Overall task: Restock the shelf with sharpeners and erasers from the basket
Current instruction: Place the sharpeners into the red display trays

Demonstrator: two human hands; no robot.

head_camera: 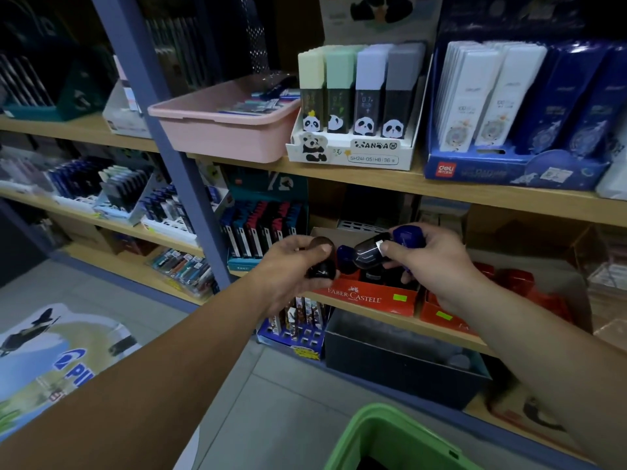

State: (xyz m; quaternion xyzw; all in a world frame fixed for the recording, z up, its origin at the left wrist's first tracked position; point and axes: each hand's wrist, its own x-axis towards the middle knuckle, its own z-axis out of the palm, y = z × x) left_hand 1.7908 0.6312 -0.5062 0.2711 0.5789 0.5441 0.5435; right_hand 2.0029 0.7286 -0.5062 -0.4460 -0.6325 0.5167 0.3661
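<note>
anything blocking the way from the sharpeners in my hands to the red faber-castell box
Nothing visible does. The left hand and right hand hold sharpeners just over the open red box, with no item between.

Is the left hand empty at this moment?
No, the left hand grips a dark sharpener close to the red Faber-Castell box.

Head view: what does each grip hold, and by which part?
Left grip: a dark sharpener, by its top. Right grip: blue sharpeners, near their middles.

sharpener (368, 254): glossy dark plastic | basket (380, 424): matt green plastic | shelf (441, 193): smooth wood | red box (339, 290): cardboard
</note>
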